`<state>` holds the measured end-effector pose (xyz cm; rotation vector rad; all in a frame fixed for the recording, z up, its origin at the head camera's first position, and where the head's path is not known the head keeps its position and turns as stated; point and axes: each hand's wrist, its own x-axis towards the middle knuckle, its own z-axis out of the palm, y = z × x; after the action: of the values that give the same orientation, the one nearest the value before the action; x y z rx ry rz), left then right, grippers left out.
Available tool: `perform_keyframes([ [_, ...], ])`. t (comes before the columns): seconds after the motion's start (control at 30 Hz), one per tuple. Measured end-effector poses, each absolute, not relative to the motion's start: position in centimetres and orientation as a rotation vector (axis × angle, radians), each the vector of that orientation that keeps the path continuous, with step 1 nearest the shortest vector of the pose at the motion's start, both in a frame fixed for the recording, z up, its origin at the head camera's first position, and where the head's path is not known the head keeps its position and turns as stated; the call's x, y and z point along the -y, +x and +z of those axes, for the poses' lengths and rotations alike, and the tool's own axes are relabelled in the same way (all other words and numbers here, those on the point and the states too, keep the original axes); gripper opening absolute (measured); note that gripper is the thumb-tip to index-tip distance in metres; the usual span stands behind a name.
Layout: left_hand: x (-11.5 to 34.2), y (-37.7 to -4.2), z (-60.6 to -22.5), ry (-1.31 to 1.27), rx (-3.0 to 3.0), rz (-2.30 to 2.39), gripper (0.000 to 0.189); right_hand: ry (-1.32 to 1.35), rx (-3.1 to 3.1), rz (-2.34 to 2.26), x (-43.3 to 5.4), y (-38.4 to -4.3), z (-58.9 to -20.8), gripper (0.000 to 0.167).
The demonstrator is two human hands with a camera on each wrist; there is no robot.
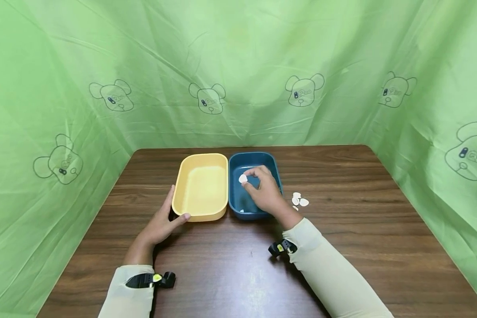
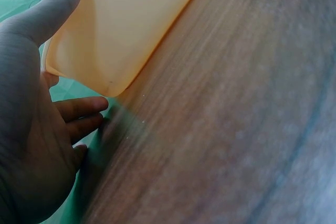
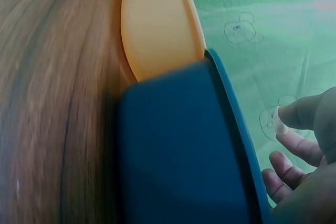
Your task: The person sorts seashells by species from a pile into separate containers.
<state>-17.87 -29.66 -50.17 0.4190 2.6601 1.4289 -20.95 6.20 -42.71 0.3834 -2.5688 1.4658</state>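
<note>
White chip (image 1: 243,178) pinched, right hand (image 1: 266,191) hovers over the blue tray (image 1: 237,194). Left hand (image 1: 160,225) grips the yellow tray (image 1: 201,187), perhaps steadying it.

Blue bin (image 1: 238,194) partly behind right fingers (image 1: 256,172), white speck (image 1: 242,211) inside too small for identification.

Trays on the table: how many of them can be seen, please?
2: the yellow tray, held by the left hand, and the blue tray directly to its right, under the right hand. No tray seems hidden.
</note>
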Motion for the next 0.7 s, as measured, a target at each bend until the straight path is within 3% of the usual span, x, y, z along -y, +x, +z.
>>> perform_keyframes([
  [0.7,29.5,-17.8,-49.8,0.427,-2.652,1.463,0.116,0.341,2.673,1.485,-1.0,-20.3,-43.0,0.019],
])
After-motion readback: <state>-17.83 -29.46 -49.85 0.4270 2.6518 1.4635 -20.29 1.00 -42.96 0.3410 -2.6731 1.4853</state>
